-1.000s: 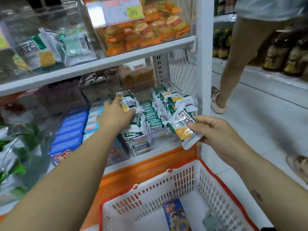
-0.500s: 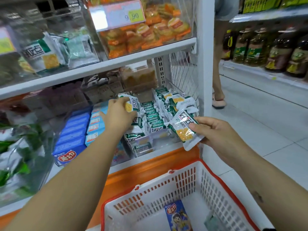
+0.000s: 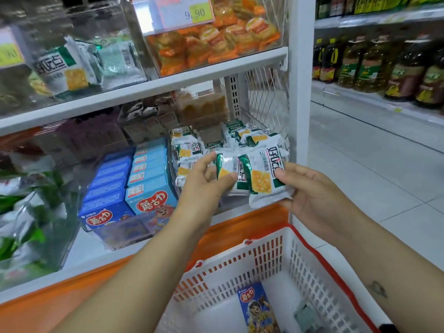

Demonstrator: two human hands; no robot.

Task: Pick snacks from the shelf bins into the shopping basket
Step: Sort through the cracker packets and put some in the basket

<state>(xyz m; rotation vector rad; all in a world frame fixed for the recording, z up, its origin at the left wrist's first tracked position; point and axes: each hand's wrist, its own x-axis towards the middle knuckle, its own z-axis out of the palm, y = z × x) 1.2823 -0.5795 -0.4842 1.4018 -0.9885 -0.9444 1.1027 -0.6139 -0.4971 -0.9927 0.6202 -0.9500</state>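
Holding two cracker packets clear of the shelf bin [image 3: 230, 203], the person is mid-pick. The left cracker packet [image 3: 227, 168] is pinched between thumb and fingers of the left hand [image 3: 201, 188]. The right cracker packet [image 3: 262, 181], touching it at its 3 o'clock, is pinched at the edge by the right hand [image 3: 312, 195]. Each grip is closed round its own packet.

The pair hangs at 12 o'clock from the shopping basket [image 3: 240, 263], above the shelf lip and not yet over the basket. Inside the basket lie a blue snack box [image 3: 255, 306] and, at its 3 o'clock, a small greenish packet [image 3: 307, 316], so some picking looks done.

Behind the hands the bin holds a heap of packets [image 3: 186, 150], with blue biscuit boxes [image 3: 149, 179] at its 9 o'clock. By my reading, these two have yet to go in, and more picks may follow.
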